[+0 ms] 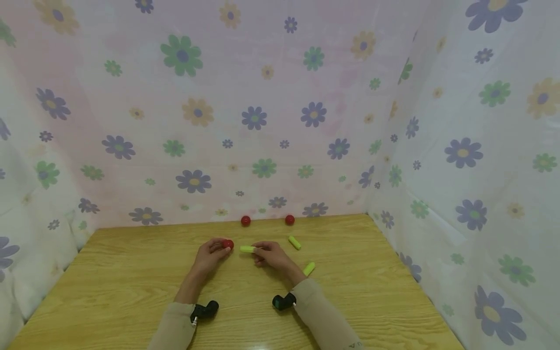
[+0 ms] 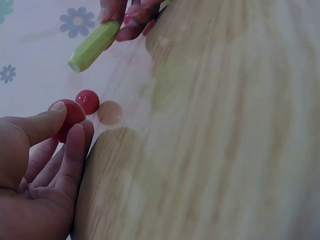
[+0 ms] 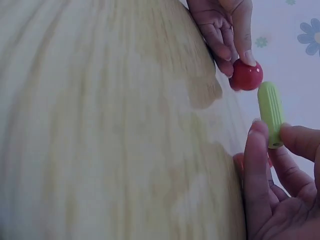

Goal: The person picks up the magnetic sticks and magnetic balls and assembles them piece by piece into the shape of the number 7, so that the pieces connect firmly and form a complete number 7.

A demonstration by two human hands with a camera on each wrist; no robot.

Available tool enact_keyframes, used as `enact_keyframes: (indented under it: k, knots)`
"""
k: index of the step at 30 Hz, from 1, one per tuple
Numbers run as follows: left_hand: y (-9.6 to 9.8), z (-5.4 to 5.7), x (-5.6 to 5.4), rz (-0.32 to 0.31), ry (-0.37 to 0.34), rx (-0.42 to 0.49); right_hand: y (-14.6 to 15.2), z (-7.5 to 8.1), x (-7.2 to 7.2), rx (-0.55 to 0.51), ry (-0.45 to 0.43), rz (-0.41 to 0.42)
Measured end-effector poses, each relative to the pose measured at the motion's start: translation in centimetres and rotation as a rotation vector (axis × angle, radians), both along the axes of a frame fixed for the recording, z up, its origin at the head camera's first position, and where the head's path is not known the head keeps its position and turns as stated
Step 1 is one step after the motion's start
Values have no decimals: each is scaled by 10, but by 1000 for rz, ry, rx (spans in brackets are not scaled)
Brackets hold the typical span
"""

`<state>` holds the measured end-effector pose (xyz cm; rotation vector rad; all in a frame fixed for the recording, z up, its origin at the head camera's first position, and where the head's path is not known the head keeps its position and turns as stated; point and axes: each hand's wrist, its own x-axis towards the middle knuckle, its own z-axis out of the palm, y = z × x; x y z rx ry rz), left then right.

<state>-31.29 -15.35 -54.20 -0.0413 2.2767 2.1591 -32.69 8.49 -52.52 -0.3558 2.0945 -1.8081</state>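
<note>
Above a wooden table (image 1: 245,301), the left hand (image 1: 209,256) pinches a red ball (image 1: 229,244) while the right hand (image 1: 274,256) pinches a green stick (image 1: 247,249) near it.

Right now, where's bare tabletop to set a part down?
Table: wide patches between its left edge and the left hand, and between the loose green sticks and its right edge. Smaller gap between the black wrist devices. Crowded: back middle, around the right hand, held red ball, held green stick and two rear red balls.
</note>
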Motion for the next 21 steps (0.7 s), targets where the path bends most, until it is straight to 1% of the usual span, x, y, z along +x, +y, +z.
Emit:
enact_keyframes:
  k: [3, 6, 10, 15, 21]
  knots:
    - [2, 0, 3, 3, 8, -25, -4, 0, 0, 20, 28, -21]
    - [1, 2, 5, 4, 6, -40, -8, 1, 0, 28, 24, -45]
    - [1, 4, 7, -3, 3, -47, -10, 1, -2, 34, 15, -52]
    - [1, 6, 4, -32, -20, -23, -10, 2, -4, 44, -5, -66]
    - [1, 5, 2, -43, -43, 14, -10, 1, -4, 47, -12, -73]
